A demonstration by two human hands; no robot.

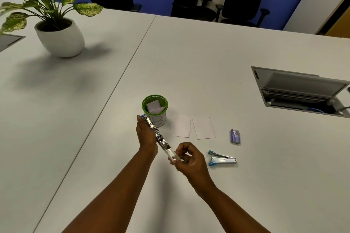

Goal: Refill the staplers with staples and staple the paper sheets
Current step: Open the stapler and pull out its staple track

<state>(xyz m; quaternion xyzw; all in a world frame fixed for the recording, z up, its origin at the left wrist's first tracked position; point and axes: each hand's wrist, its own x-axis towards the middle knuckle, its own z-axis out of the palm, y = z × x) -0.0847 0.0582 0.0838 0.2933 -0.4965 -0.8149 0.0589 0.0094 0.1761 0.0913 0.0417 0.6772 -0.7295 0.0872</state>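
Two hands meet over the white bench [189,62] just in front of the green cup [155,108], and between them we see an opened stapler [158,137], its metal magazine bare and running on a slant from the cup's near left side toward us. Our left hand [145,135] wraps the far half of that stapler from the left, fingers closed round it, so the grip there is tight on the body; a blue end peeks out past the fingertips beside the cup. Our right hand [189,159] pinches at the near end of the magazine, thumb and fingers drawn together on what looks like a pale strip of staples [173,157], though blur keeps us from telling whether the strip is seated in the channel or only touching it. The stapler's base is hidden behind the left palm.

Right of the cup lie two paper sheets [180,126] [204,128] flat, side by side, just apart. Farther right of the cup sits a small blue staple box [235,136], and nearer us than that box rests a second stapler [222,159], blue-tipped and hinged open. Folded papers [154,107] stand inside the cup; the marks on its white wall we cannot read.
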